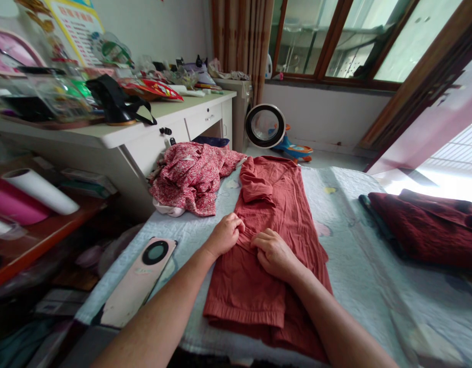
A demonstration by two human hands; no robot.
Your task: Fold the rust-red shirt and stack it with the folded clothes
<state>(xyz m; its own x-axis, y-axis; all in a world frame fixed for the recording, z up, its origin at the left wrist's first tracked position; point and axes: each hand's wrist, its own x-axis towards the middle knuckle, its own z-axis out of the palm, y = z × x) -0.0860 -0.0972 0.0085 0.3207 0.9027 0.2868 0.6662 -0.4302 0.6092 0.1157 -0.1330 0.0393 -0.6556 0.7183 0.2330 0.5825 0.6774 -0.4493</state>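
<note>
A rust-red garment (297, 225) lies lengthwise on the light blue bed cover (351, 286), partly folded over itself. Its far left part is bunched, and a gathered, elastic-looking edge faces me. I cannot tell whether it is a top or trousers. At its left edge my left hand (227, 235) is closed, with thumb and fingers pinching the cloth. My right hand (273, 254) rests on the middle of the garment, its curled fingers gripping a crease. The hands are a short distance apart. The fingertips of the right hand are partly hidden.
A crumpled red-and-white patterned cloth (195, 176) lies beyond my left hand. A pale phone (140, 281) with a round black camera ring lies at the bed's left edge. Folded dark red clothing (427, 225) is at right. A cluttered white desk (174, 110) stands at left.
</note>
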